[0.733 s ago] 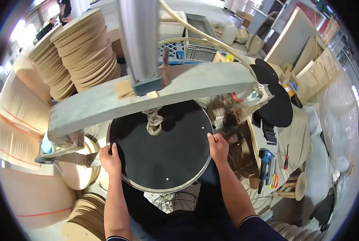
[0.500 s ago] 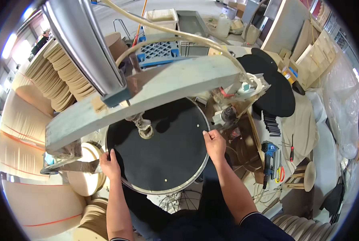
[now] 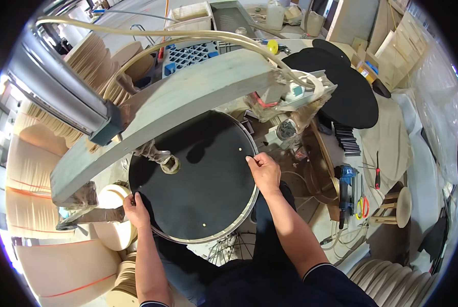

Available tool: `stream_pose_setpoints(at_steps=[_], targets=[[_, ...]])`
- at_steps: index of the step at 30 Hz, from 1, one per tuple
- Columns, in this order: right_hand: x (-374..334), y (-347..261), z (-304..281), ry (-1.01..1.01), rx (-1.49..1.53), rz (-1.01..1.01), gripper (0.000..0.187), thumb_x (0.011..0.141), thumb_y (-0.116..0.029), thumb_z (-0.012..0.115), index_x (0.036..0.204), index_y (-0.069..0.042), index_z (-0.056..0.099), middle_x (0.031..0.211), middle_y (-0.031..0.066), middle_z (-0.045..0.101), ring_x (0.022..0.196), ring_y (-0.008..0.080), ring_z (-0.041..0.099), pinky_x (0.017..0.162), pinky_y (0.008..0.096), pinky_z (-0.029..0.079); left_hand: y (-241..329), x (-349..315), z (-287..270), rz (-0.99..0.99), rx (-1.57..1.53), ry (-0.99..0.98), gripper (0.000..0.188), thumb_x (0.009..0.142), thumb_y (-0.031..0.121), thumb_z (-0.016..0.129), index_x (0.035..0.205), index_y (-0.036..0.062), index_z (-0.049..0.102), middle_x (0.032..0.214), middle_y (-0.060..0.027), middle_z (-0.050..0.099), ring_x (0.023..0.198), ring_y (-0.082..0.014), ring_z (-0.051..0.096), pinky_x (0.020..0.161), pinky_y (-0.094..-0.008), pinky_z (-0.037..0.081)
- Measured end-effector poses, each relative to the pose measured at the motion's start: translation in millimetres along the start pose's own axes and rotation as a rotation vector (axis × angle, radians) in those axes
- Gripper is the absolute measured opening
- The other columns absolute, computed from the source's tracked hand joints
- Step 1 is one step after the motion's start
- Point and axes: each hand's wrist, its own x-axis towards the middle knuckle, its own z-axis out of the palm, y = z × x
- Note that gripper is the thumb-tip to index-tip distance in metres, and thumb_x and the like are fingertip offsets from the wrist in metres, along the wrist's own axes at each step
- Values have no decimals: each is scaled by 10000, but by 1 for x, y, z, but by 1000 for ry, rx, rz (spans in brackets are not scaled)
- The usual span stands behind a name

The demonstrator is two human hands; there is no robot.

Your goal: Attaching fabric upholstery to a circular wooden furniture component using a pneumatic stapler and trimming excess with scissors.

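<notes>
A round black sheet lies over a disc with a pale rim, with a few small light spots on it. At its left edge, my left hand pinches the border between thumb and fingers. My right hand grips the right edge, with thumb and fingers closed there. Above the far part of the sheet hangs a wrapped nozzle-like fitting, apart from both hands. A curved grey beam spans overhead and hides the sheet's far left edge.
A metal cylinder joins the beam. To the right lie black round sheets, black strips, a blue-black staple gun, scissors and a screwdriver. Stacked tan discs stand at the left. A wire-spoked base shows below.
The view has shifted, so beam, cylinder and disc appear farther left. Both hands stay at the sheet's opposite edges; the right one shows slightly higher relative to the rim.
</notes>
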Motion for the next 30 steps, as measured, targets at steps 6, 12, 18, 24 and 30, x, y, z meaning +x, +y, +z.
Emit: stream_pose_setpoints(at_steps=[6, 12, 18, 24, 30], targets=[[4, -1, -5, -5, 20, 26, 315, 910, -325, 843, 859, -44, 712, 792, 130, 720, 711, 315, 703, 687, 427, 543, 9, 1, 3, -5, 61, -18, 365, 1000, 299, 746, 1097, -52, 708, 1047, -194, 725, 947, -320, 682, 909, -421, 538], [5, -5, -2, -11, -9, 50, 313, 916, -325, 838, 864, -41, 717, 799, 128, 728, 714, 318, 703, 699, 429, 548, 17, -2, -2, -32, 48, -15, 384, 1017, 327, 729, 1108, -45, 712, 1067, -203, 739, 976, -348, 694, 934, -425, 537], [10, 0, 5, 9, -3, 108, 379, 907, -380, 865, 856, -30, 729, 714, 53, 711, 621, 134, 610, 648, 332, 514, 15, -4, -2, -25, 44, -11, 382, 1024, 333, 718, 1083, -44, 710, 1054, -205, 735, 973, -354, 693, 930, -432, 536], [13, 7, 8, 26, -12, 90, 396, 903, -381, 872, 840, -21, 718, 694, 42, 699, 617, 121, 598, 638, 327, 502, 14, -4, -2, -15, 72, -23, 374, 1019, 327, 724, 1085, -41, 709, 1046, -201, 732, 954, -360, 691, 909, -437, 540], [11, -5, 2, -7, 8, 112, 375, 902, -390, 850, 833, -46, 716, 742, 125, 732, 674, 313, 705, 684, 421, 543, 12, -5, -2, 8, 80, 5, 376, 1016, 326, 732, 1082, -43, 708, 1055, -201, 731, 942, -355, 689, 898, -436, 540]])
